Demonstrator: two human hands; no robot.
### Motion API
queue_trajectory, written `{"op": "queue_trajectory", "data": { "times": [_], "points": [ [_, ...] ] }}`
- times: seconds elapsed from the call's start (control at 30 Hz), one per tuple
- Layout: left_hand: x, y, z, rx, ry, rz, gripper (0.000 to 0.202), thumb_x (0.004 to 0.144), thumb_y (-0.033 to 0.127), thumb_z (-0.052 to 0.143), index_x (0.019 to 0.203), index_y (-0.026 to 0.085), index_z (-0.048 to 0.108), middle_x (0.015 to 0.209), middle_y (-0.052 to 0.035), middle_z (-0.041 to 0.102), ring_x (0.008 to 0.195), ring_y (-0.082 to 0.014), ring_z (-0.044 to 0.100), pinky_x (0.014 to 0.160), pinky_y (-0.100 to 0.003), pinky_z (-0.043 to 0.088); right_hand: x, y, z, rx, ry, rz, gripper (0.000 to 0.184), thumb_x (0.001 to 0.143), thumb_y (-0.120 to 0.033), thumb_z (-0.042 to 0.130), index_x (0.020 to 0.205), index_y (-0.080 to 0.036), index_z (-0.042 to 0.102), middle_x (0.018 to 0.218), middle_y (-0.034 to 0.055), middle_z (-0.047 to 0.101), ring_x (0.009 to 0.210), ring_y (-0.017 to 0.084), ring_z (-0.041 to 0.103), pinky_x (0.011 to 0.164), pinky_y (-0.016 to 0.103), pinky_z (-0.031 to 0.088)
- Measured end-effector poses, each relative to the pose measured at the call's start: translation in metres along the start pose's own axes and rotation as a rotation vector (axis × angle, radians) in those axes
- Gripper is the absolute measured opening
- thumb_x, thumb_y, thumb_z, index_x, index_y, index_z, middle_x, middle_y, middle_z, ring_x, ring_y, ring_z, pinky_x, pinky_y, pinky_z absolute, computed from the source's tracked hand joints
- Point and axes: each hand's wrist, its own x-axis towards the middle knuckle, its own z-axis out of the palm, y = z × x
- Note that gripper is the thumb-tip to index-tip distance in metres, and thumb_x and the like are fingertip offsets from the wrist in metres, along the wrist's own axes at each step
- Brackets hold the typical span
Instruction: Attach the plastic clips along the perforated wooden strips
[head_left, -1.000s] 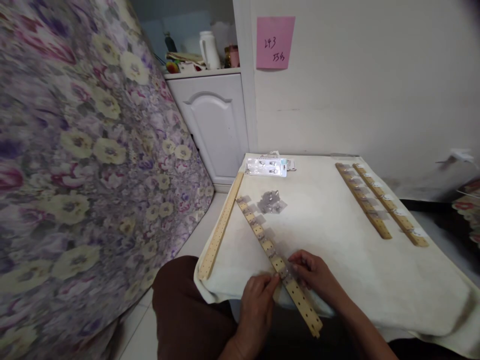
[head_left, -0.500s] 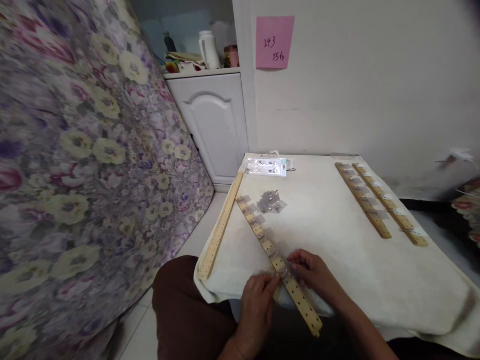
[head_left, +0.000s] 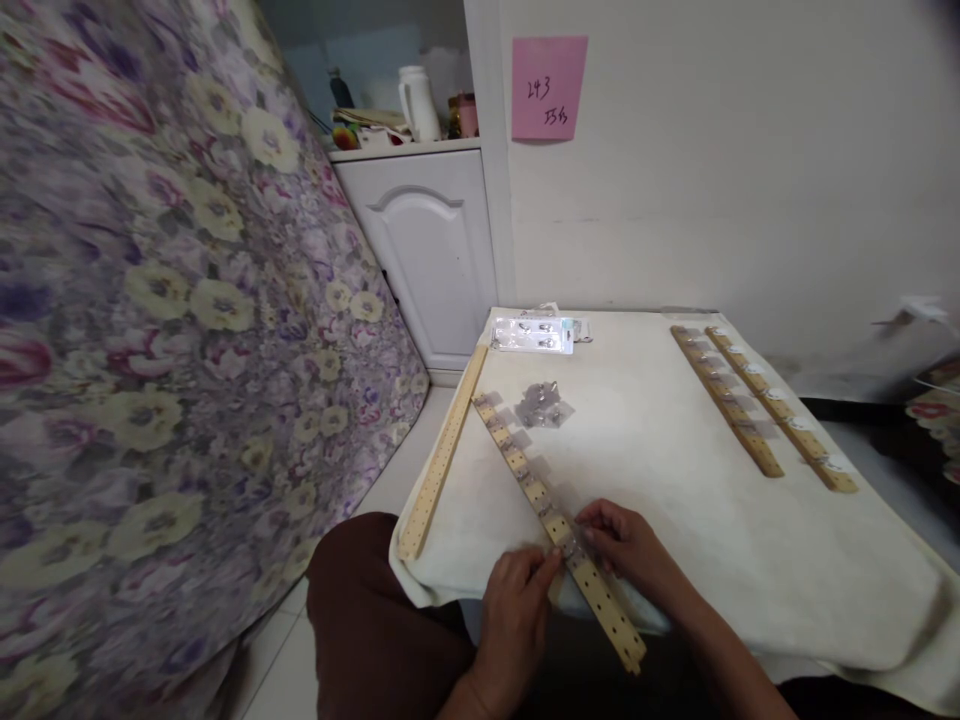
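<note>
A pale yellow strip (head_left: 602,598) dotted with dark holes lies at a slant across the table's near edge, its lower end sticking out past it. Small clear plastic pieces with shiny metal parts (head_left: 526,478) sit along its upper stretch. My left hand (head_left: 516,598) is closed at the strip's left edge, thumb and forefinger pressed to it. Across from it, my right hand (head_left: 626,540) pinches a small clear piece (head_left: 571,548) against the strip; the fingertips partly hide it. Beyond the hands lies a small pile of similar clear pieces (head_left: 541,404).
Another holed strip (head_left: 441,465) lies along the cloth-covered table's left edge. Two strips bearing clear pieces (head_left: 726,400) (head_left: 780,408) rest at the right. Clear blister packs (head_left: 531,335) lie at the back. A floral curtain (head_left: 187,300) hangs left; a wall stands behind.
Both hands keep almost the same place on the strip. The view has shifted very slightly; nothing else has visibly moved.
</note>
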Motion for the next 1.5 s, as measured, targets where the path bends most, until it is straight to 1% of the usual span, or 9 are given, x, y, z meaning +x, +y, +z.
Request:
{"op": "queue_trajectory", "data": {
  "times": [0.23, 0.43, 0.57, 0.7, 0.87, 1.07, 1.27, 1.37, 1.5],
  "points": [
    [0.002, 0.001, 0.0, 0.015, 0.01, 0.006, 0.053, 0.079, 0.0, 0.041, 0.128, 0.02, 0.048, 0.096, -0.0083, 0.055, 0.086, -0.0194, 0.048, 0.071, -0.034, 0.047, -0.002, -0.002, 0.001, -0.104, 0.045, -0.056, 0.011, 0.076, -0.024, 0.052, 0.084, -0.019, 0.058, 0.064, -0.0035, 0.056, 0.05, 0.011, 0.05, 0.047, 0.022, 0.04],
    [0.003, 0.001, -0.001, 0.035, 0.022, 0.022, 0.05, 0.081, 0.002, 0.041, 0.127, 0.02, 0.049, 0.095, -0.0082, 0.056, 0.085, -0.0192, 0.049, 0.07, -0.033, 0.047, -0.002, 0.0, 0.003, -0.256, 0.096, -0.086, 0.011, 0.075, -0.028, 0.058, 0.082, -0.019, 0.06, 0.062, -0.0036, 0.055, 0.057, 0.012, 0.05, 0.054, 0.023, 0.039],
    [0.004, 0.001, -0.002, 0.04, 0.043, 0.026, 0.049, 0.081, 0.004, 0.041, 0.126, 0.021, 0.05, 0.094, -0.0076, 0.057, 0.083, -0.0186, 0.05, 0.069, -0.032, 0.046, -0.001, 0.002, 0.004, -0.289, 0.119, -0.074, 0.014, 0.072, -0.028, 0.063, 0.083, -0.019, 0.06, 0.063, -0.0037, 0.055, 0.06, 0.013, 0.05, 0.055, 0.023, 0.038],
    [0.004, 0.0, 0.0, 0.037, 0.06, 0.03, 0.047, 0.082, 0.005, 0.04, 0.125, 0.021, 0.051, 0.094, -0.0074, 0.057, 0.083, -0.0186, 0.051, 0.069, -0.032, 0.046, 0.0, 0.001, 0.005, -0.258, 0.112, -0.042, 0.015, 0.071, -0.028, 0.063, 0.083, -0.018, 0.059, 0.061, -0.0041, 0.054, 0.059, 0.012, 0.049, 0.055, 0.023, 0.038],
    [0.003, -0.001, 0.0, 0.048, 0.037, 0.026, 0.047, 0.083, 0.007, 0.04, 0.126, 0.022, 0.051, 0.093, -0.0068, 0.057, 0.082, -0.0182, 0.051, 0.069, -0.031, 0.046, 0.003, -0.002, 0.005, -0.242, 0.114, -0.017, 0.015, 0.068, -0.028, 0.065, 0.077, -0.018, 0.059, 0.06, -0.0039, 0.053, 0.059, 0.013, 0.049, 0.056, 0.023, 0.038],
    [0.006, 0.002, -0.004, 0.095, 0.027, 0.01, 0.043, 0.084, 0.007, 0.038, 0.121, 0.022, 0.055, 0.089, -0.006, 0.057, 0.08, -0.0174, 0.05, 0.067, -0.03, 0.046, 0.005, 0.0, 0.005, -0.223, 0.111, -0.027, 0.017, 0.068, -0.028, 0.066, 0.08, -0.019, 0.06, 0.062, -0.0039, 0.053, 0.06, 0.013, 0.05, 0.056, 0.023, 0.038],
    [0.005, 0.003, -0.003, 0.108, 0.019, -0.008, 0.045, 0.081, 0.006, 0.042, 0.12, 0.022, 0.055, 0.091, -0.0061, 0.058, 0.081, -0.018, 0.051, 0.069, -0.031, 0.047, 0.004, 0.001, 0.004, -0.194, 0.127, -0.05, 0.017, 0.067, -0.027, 0.066, 0.081, -0.018, 0.061, 0.062, -0.0039, 0.054, 0.06, 0.013, 0.05, 0.056, 0.024, 0.04],
    [0.002, 0.002, -0.002, 0.105, 0.011, -0.012, 0.05, 0.078, 0.003, 0.041, 0.124, 0.022, 0.052, 0.095, -0.0069, 0.059, 0.084, -0.019, 0.052, 0.072, -0.034, 0.048, 0.003, 0.003, 0.002, -0.123, 0.134, -0.039, 0.02, 0.068, -0.029, 0.065, 0.084, -0.019, 0.06, 0.067, -0.0028, 0.057, 0.058, 0.013, 0.052, 0.051, 0.023, 0.041],
    [-0.001, 0.0, 0.001, 0.079, 0.04, 0.009, 0.051, 0.075, 0.001, 0.04, 0.122, 0.017, 0.051, 0.102, -0.0093, 0.06, 0.09, -0.0202, 0.053, 0.076, -0.036, 0.049, 0.003, 0.008, -0.004, -0.02, 0.179, -0.007, 0.021, 0.073, -0.036, 0.059, 0.086, -0.019, 0.058, 0.071, -0.0024, 0.058, 0.047, 0.01, 0.05, 0.041, 0.022, 0.037]
  ]
}}
